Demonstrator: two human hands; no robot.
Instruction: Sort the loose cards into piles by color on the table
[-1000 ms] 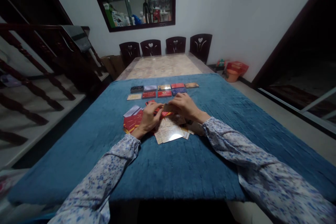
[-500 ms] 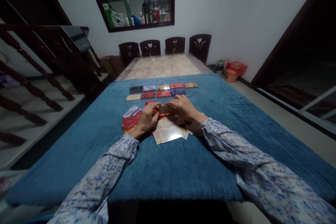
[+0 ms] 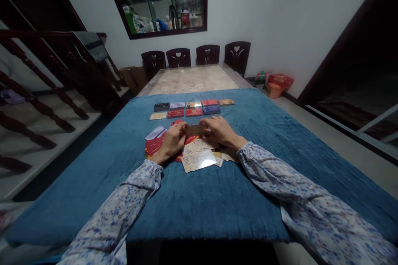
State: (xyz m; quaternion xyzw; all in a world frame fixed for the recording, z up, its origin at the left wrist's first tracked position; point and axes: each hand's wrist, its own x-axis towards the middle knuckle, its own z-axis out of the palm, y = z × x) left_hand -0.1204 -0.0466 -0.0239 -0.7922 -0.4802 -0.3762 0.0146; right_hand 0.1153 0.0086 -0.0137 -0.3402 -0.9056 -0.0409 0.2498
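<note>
Between my left hand [image 3: 173,140] and my right hand [image 3: 220,131] a brownish card [image 3: 194,129] is held by its two ends, just above a loose heap of cards. The fingers of both hands are closed on it; whether it is one card or several I cannot tell. Below the hands lie cream cards [image 3: 199,158] with printed text, one catching a bright glare. Red cards [image 3: 154,145] and a pale lilac card [image 3: 156,132] spread out by my left wrist. Beyond the hands stand neat card stacks in two rows, among them a red stack [image 3: 194,112] and a blue stack [image 3: 211,109].
A blue cloth [image 3: 199,207] covers the near part of the table, and its bare marble-like top [image 3: 192,78] shows at the far end. Dark chairs [image 3: 207,54] stand behind it. A wooden railing [image 3: 46,107] runs on the left; an orange bucket [image 3: 274,90] sits on the floor at right.
Both hands have come slightly lower and nearer to me. The held card now shows more of its face between the fingers. The stacks and the heap look much the same.
</note>
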